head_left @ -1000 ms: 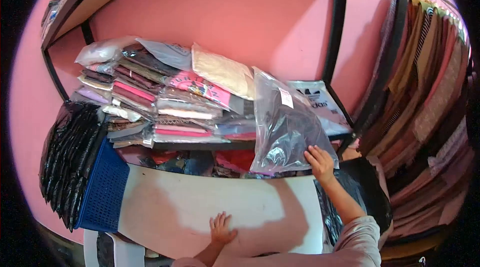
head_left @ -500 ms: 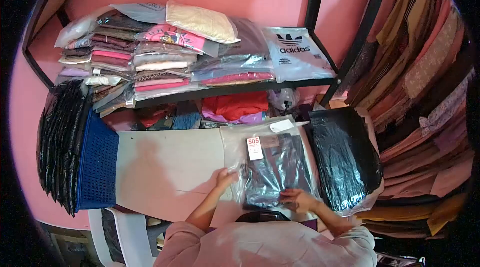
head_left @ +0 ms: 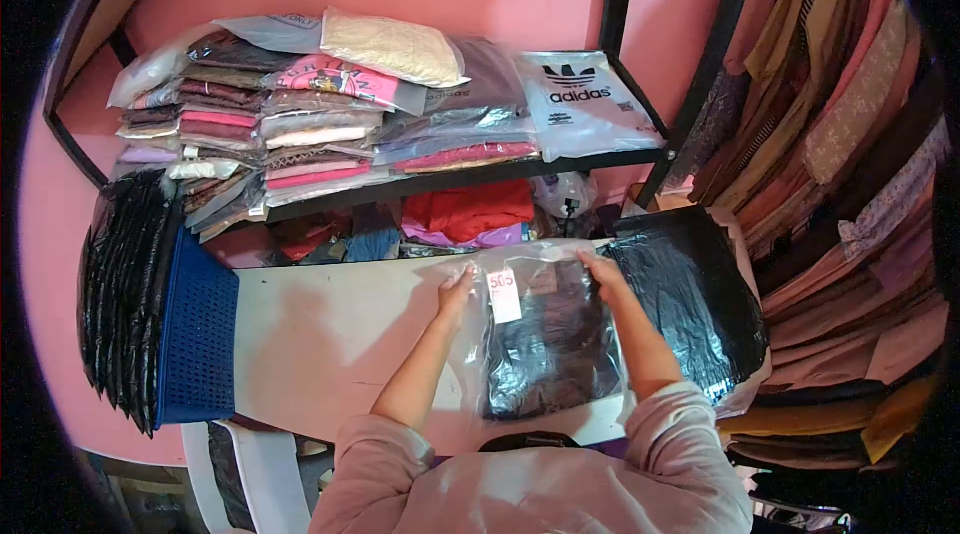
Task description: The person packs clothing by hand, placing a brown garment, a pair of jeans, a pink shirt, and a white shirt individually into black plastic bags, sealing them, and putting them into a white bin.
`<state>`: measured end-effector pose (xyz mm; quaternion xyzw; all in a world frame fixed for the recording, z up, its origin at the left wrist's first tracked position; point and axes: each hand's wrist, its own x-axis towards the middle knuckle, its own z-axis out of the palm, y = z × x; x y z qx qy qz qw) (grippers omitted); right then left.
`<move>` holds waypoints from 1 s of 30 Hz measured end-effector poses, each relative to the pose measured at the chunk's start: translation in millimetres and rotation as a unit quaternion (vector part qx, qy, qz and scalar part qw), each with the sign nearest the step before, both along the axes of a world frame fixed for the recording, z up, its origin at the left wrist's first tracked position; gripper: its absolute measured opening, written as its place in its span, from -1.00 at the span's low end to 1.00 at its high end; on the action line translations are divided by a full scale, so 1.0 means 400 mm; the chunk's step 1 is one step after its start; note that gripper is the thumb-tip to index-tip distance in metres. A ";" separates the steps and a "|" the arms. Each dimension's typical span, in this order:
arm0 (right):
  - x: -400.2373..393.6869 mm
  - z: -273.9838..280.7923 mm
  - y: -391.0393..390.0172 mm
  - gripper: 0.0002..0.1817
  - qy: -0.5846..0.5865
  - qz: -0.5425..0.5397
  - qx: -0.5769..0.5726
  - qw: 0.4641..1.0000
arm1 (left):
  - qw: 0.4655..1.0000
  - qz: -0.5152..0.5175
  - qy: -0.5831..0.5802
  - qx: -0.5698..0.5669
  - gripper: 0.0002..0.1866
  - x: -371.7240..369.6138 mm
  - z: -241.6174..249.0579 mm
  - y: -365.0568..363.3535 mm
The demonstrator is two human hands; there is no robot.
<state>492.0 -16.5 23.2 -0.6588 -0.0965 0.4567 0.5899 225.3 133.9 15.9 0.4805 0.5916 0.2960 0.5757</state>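
Note:
A clear plastic bag (head_left: 465,359) with a folded dark garment (head_left: 545,354) inside lies over the white table, a white tag (head_left: 504,296) with red "505" at its upper left. My left hand (head_left: 456,292) is closed on the bag's upper left edge. At the upper right corner, my right hand (head_left: 600,272) pinches the plastic. Just right of the bag lies a stack of black plastic packages (head_left: 690,299).
A blue basket (head_left: 198,334) of black packages (head_left: 125,294) stands at the left. Behind the table (head_left: 300,334), a shelf (head_left: 400,182) holds bagged clothes (head_left: 320,129). Garments (head_left: 850,184) hang at the right. A white chair (head_left: 270,479) is at the lower left.
My right hand has moved from the bag's lower part up to its top right corner. My left hand has risen along the left edge and closed on it. The loose white label at the top no longer shows.

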 end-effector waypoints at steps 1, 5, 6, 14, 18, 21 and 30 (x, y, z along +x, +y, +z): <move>-0.021 0.093 -0.029 -0.62 0.043 0.002 0.029 0.999 | 0.998 -0.038 -0.054 0.020 -0.40 -0.028 0.091 -0.020; -0.047 0.297 -0.111 -0.75 -0.047 -0.039 0.162 0.985 | 0.962 -0.104 -0.101 0.230 -0.67 -0.070 0.385 -0.082; -0.033 0.315 -0.109 -0.77 -0.064 -0.036 0.148 0.986 | 0.967 -0.120 -0.061 0.216 -0.66 -0.079 0.403 -0.058; -0.167 0.548 -0.212 -0.78 -0.277 -0.048 0.257 0.925 | 0.925 -0.161 -0.212 0.269 -0.63 -0.159 0.609 -0.082; -0.246 0.343 -0.320 -0.88 -0.241 -0.042 0.156 0.957 | 0.959 -0.224 -0.097 0.146 -0.58 -0.234 0.452 -0.151; -0.312 0.089 -0.405 -0.78 -0.308 0.010 0.041 0.951 | 0.955 -0.280 -0.040 0.088 -0.60 -0.304 0.122 -0.191; -0.404 0.061 -0.395 -0.79 -0.728 -0.138 -0.100 0.664 | 0.969 -0.244 -0.012 0.037 -0.69 -0.328 -0.111 -0.220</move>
